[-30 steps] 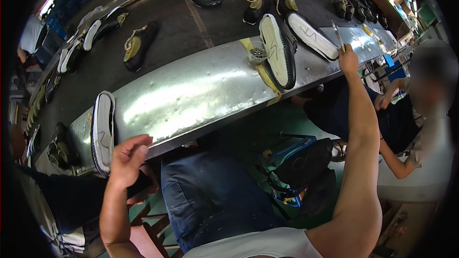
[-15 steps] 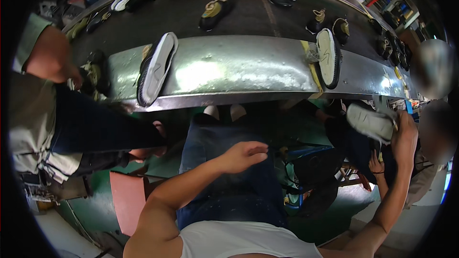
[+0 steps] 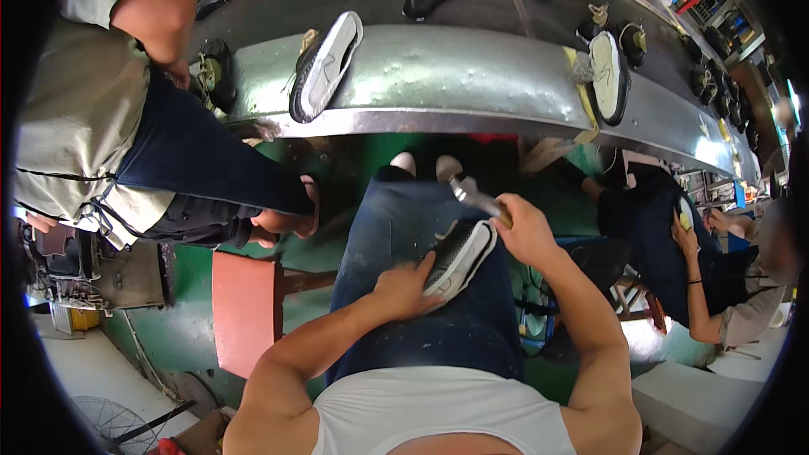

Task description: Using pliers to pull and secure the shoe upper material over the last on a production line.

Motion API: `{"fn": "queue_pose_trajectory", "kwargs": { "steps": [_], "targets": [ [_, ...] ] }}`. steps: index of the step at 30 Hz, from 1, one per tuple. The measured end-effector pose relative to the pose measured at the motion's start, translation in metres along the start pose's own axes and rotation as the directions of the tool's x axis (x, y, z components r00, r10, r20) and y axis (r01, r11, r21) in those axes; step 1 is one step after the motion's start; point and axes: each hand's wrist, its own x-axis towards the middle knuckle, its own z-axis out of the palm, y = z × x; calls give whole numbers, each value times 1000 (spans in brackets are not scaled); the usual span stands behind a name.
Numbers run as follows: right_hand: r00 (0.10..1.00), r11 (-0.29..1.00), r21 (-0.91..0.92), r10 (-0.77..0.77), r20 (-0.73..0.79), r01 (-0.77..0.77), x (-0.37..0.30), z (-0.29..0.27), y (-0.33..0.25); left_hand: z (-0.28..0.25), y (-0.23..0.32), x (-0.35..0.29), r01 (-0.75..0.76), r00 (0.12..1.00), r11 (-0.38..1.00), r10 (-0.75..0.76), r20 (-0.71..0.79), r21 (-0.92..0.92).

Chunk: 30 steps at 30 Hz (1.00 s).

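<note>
A black shoe with a white sole point(image 3: 465, 266) lies tilted across my lap, its sole side turned up and to the right. My left hand point(image 3: 403, 288) is closed on its near end. Just above the shoe, my right hand point(image 3: 527, 229) grips a metal hammer point(image 3: 479, 198) by the handle, the head pointing up and left, slightly blurred. The hammer is held apart from the sole. Ahead, two more white-soled shoes lean on the bench's metal edge: one shoe point(image 3: 329, 66) to the left, another shoe point(image 3: 608, 76) to the right.
The dark work surface point(image 3: 354, 2) beyond the metal edge point(image 3: 438, 72) bears several more shoes. A person point(image 3: 93, 118) stands close on my left; a seated person point(image 3: 750, 286) works at the right. A reddish-brown seat point(image 3: 244, 312) is at my left, a fan point(image 3: 118, 425) lower left.
The shoe has come from my raised right hand at the far right onto my lap. My left hand has taken hold of it, and my right hand now holds the hammer above it.
</note>
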Motion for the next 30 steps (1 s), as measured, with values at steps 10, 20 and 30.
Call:
{"fn": "queue_pose_trajectory", "kwargs": {
  "steps": [10,20,30],
  "targets": [
    [843,566,647,479,246,-510,-94,9,14,-16,23,117,-52,911,985,114,-397,163],
    [781,642,514,225,583,-569,-85,-7,-65,-44,-33,69,-338,936,365,29,-352,-867],
    [779,475,713,-87,621,-516,-40,40,-85,-62,-56,3,-363,893,575,-10,-451,-733]
  ]
}}
